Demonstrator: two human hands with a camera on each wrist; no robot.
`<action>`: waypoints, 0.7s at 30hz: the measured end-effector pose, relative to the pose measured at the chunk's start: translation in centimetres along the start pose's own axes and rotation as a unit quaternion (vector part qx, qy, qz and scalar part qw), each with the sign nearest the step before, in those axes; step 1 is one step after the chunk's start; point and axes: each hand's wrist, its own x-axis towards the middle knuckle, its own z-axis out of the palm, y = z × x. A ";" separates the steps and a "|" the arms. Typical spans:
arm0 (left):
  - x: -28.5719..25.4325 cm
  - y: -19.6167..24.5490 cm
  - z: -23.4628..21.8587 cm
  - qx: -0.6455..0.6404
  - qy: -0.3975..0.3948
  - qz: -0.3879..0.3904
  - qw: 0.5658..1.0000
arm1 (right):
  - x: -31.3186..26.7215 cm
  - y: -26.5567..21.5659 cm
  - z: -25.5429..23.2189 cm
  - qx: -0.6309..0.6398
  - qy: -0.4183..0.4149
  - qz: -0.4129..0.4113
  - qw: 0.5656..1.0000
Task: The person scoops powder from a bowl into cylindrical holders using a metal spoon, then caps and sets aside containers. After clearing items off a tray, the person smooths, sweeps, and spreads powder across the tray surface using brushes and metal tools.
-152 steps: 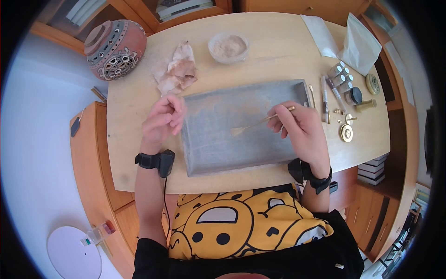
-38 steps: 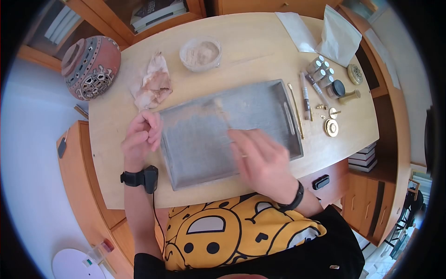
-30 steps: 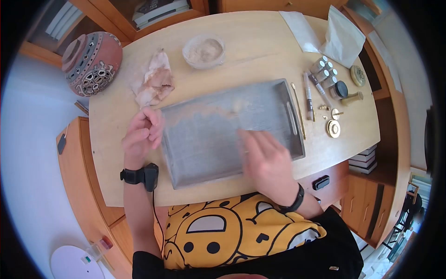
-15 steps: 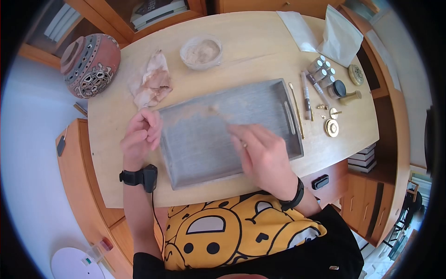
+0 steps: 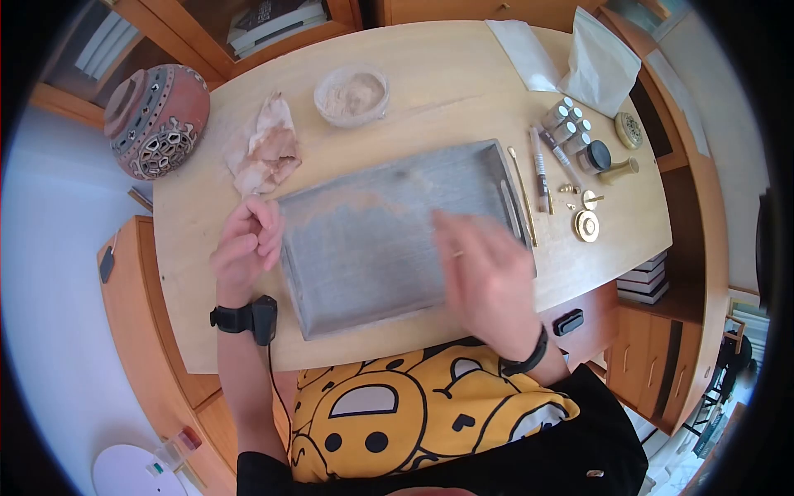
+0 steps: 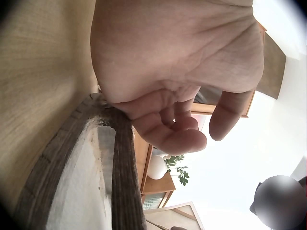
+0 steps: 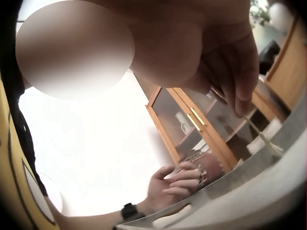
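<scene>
My right hand (image 5: 490, 277) is blurred over the right half of a grey wooden tray (image 5: 364, 281). It pinches a thin-handled brush (image 7: 261, 136), whose pale bristles reach low toward the tray floor in the right wrist view. Brownish powder (image 5: 351, 201) is smeared along the far left part of the tray. At the tray's left edge is my left hand (image 5: 246, 238), fingers loosely curled and holding nothing. The left wrist view shows this hand (image 6: 177, 57) right beside the tray's rim (image 6: 123, 158).
Behind the tray are a bowl of powder (image 5: 351, 95) and a stained cloth (image 5: 269, 149). A patterned pot (image 5: 161, 120) stands at the far left. To the right lie a thin brass stick (image 5: 523, 194), two tubes (image 5: 539, 169), several small jars (image 5: 571, 120) and brass parts (image 5: 586, 226).
My right hand has swept the brush left and right over the tray, most recently moving right. My left hand stays by the tray's left edge. The head view has shifted slightly.
</scene>
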 end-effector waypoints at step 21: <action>-0.1 0.2 0.1 -0.004 0.002 -0.004 1.000 | 0.3 -1.0 2.1 0.039 -0.030 -0.068 0.996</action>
